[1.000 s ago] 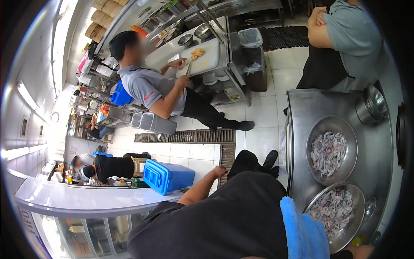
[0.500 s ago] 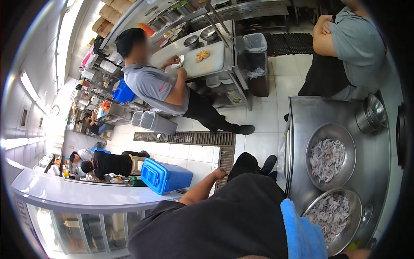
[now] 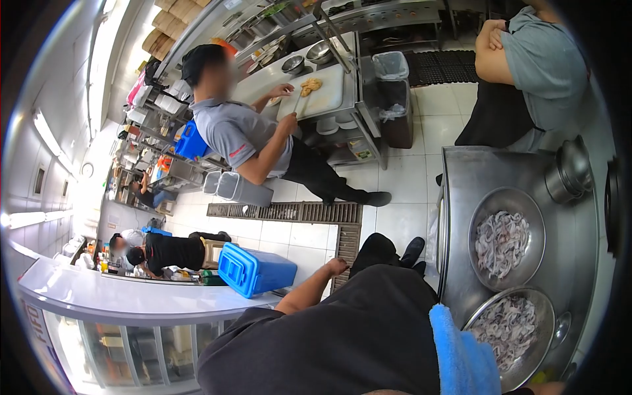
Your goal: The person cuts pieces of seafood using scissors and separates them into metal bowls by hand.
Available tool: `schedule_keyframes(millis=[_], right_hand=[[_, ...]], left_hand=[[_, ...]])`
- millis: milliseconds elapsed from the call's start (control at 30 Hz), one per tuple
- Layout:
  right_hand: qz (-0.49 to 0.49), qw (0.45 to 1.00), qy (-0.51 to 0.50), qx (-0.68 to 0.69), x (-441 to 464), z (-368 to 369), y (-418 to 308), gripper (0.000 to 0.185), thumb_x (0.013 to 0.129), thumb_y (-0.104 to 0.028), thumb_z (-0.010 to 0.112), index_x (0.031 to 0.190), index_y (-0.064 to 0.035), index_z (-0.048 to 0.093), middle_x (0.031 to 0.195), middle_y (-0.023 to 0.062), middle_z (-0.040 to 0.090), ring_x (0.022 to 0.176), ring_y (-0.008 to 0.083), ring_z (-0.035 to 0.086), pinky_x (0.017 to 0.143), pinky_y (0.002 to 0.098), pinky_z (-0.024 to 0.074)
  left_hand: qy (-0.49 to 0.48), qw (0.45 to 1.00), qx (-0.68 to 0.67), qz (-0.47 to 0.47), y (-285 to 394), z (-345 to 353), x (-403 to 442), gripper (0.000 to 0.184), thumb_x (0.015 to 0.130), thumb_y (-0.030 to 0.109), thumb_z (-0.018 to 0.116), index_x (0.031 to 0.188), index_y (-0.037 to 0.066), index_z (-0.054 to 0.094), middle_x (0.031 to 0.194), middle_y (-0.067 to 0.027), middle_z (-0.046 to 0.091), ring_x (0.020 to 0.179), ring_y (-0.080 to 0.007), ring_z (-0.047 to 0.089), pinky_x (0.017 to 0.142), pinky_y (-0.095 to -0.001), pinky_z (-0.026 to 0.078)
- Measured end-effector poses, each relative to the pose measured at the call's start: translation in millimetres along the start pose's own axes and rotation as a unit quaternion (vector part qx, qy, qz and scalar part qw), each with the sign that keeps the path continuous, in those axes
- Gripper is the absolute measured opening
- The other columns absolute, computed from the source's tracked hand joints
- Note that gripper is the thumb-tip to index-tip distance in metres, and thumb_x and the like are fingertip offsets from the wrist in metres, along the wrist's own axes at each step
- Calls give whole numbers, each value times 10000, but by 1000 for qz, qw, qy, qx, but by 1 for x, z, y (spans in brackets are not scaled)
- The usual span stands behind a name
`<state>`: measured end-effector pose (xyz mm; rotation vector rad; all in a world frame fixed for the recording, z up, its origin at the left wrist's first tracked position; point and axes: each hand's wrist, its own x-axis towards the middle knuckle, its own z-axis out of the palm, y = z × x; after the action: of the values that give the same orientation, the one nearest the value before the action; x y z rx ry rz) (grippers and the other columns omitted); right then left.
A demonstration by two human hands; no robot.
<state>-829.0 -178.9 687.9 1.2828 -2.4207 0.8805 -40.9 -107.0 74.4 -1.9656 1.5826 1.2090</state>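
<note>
My left hand (image 3: 338, 266) hangs beside my dark trousers with its fingers curled in, and nothing shows in it. Only a sliver of my right hand (image 3: 550, 389) appears at the lower right edge, below the nearer bowl; its fingers are out of sight. On the steel worktable (image 3: 454, 197) to my right sit two wide metal bowls (image 3: 475, 230) of pale, sliced raw pieces (image 3: 501, 243), perhaps squid. The nearer bowl is tilted and partly covered by a blue towel (image 3: 461, 355) at my side. A metal utensil (image 3: 561, 327) lies beside it.
A co-worker (image 3: 243, 138) stands at a counter with a white cutting board (image 3: 326, 99) and browned food (image 3: 311, 85). Another person (image 3: 540, 72) has folded arms. Near me are a blue lidded box (image 3: 263, 268), a white-topped display counter (image 3: 145, 289), floor grates (image 3: 289, 211) and stacked pots (image 3: 567, 172).
The co-worker at the counter has put down a white dish and reaches toward the browned food, a blade-like tool in the other hand. My left hand stays in place; the view shifts slightly.
</note>
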Motion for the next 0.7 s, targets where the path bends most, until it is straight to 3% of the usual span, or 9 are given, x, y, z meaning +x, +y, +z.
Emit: schedule_keyframes(millis=[200, 333, 467, 700], right_hand=[[-15, 998, 16, -53, 1, 1, 0, 749, 1037, -645, 412, 1018, 40, 714, 795, 108, 616, 705, 206, 540, 643, 362, 462], [-34, 997, 13, -69, 1, 0, 0, 791, 1040, -655, 385, 1059, 65, 713, 852, 146, 666, 738, 227, 577, 670, 379, 490], [-15, 997, 7, -71, 1, 2, -5, 810, 1047, -651, 367, 1070, 84, 707, 879, 160, 677, 758, 240, 588, 686, 386, 500], [-18, 999, 5, -50, 3, 2, -1, 770, 1052, -619, 404, 1077, 92, 699, 852, 147, 647, 761, 236, 565, 682, 380, 483]], left_hand=[[-20, 1000, 0, -17, 3, -2, -5, 368, 1001, 288, 470, 1263, 146, 686, 1296, -135, 670, 1245, -344, 595, 1035, -411, 520], [-25, 996, 82, 34, 5, -7, -5, 375, 998, 274, 466, 1275, 150, 687, 1299, -128, 672, 1264, -330, 586, 1042, -406, 516], [-18, 999, -18, -41, 6, -4, -3, 385, 999, 279, 466, 1273, 126, 690, 1307, -128, 671, 1276, -330, 579, 1052, -393, 510], [-49, 998, 23, -19, 10, -17, -10, 440, 1045, 362, 404, 1311, 129, 665, 1396, -152, 609, 1298, -357, 555, 1108, -399, 459]])
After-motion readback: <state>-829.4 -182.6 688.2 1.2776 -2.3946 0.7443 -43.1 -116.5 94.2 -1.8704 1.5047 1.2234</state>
